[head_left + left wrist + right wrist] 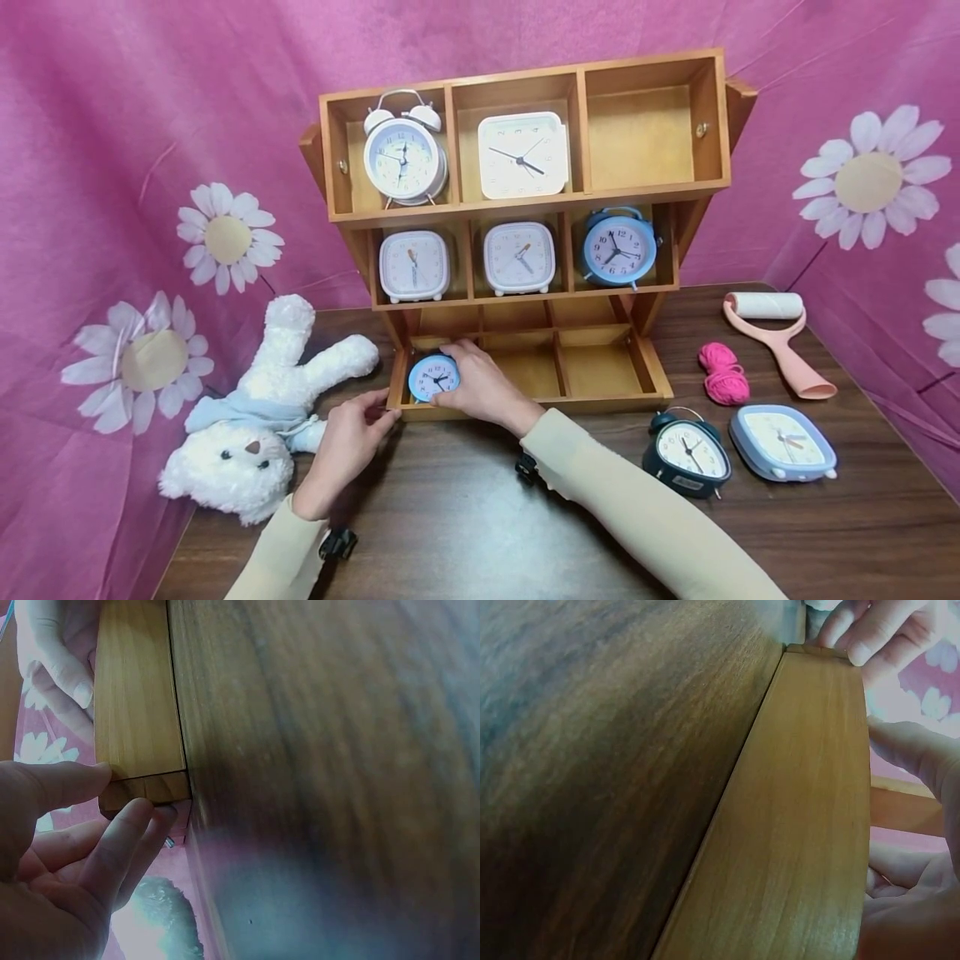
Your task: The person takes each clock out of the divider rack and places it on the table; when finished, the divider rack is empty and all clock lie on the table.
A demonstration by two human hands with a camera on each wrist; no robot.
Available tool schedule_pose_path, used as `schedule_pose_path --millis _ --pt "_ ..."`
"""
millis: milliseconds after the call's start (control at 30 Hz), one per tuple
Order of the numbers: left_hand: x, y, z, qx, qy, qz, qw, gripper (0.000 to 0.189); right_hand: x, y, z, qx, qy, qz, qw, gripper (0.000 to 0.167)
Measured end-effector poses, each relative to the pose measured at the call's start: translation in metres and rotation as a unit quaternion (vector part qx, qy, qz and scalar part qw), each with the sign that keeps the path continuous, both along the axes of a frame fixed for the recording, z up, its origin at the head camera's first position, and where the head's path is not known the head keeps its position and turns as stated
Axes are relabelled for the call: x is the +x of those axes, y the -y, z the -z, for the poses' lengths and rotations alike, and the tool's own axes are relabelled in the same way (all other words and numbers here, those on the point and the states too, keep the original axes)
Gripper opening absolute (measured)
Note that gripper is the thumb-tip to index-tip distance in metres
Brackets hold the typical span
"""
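My right hand (480, 379) grips a small round blue alarm clock (429, 379) by its right side, in the bottom-left compartment of a wooden shelf (525, 408). The clock's white dial faces me. My left hand (352, 446) holds the shelf's front left corner. In the left wrist view, the thumb and fingertips (133, 814) pinch that wooden corner (146, 787). The right wrist view shows my right thumb (907, 746) behind the front board (802, 787); the clock is hidden there.
Several clocks stand in the upper tiers, including a white twin-bell clock (405, 158). At right are a dark green alarm clock (688, 454), a blue square clock (783, 443), pink yarn (723, 375) and a lint roller (783, 342). A white teddy bear (247, 433) lies left.
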State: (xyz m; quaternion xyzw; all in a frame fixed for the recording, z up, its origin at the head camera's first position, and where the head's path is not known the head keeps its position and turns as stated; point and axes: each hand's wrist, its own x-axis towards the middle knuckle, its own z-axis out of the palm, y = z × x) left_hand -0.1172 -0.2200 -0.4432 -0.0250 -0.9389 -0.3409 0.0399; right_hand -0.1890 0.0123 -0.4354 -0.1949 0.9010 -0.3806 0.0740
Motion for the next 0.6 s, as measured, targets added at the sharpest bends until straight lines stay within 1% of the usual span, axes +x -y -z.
schedule_pose_path --millis 267,367,533,567,600 --pt "-0.0005 0.0003 0.0007 0.004 -0.001 0.001 1.0000 0.037 -0.0024 0.0020 0.0021 0.019 -0.014 0.006 0.9997 0.092" --pt "-0.0009 0.0002 0.0005 0.006 -0.001 0.002 1.0000 0.037 -0.0026 0.0021 0.0020 0.025 -0.018 0.008 0.9995 0.090" --pt "-0.0011 0.0005 0.0007 0.008 0.000 0.003 1.0000 0.037 -0.0024 0.0022 0.0018 0.027 -0.016 0.006 0.9995 0.088" --pt "-0.0011 0.0006 0.0009 0.008 0.000 0.002 1.0000 0.037 -0.0027 0.0025 0.0025 0.027 -0.016 0.005 0.9995 0.088" --pt "-0.0009 0.0008 0.0011 0.009 0.000 0.002 1.0000 0.037 -0.0055 0.0032 0.0094 0.032 -0.027 0.003 0.9991 0.088"
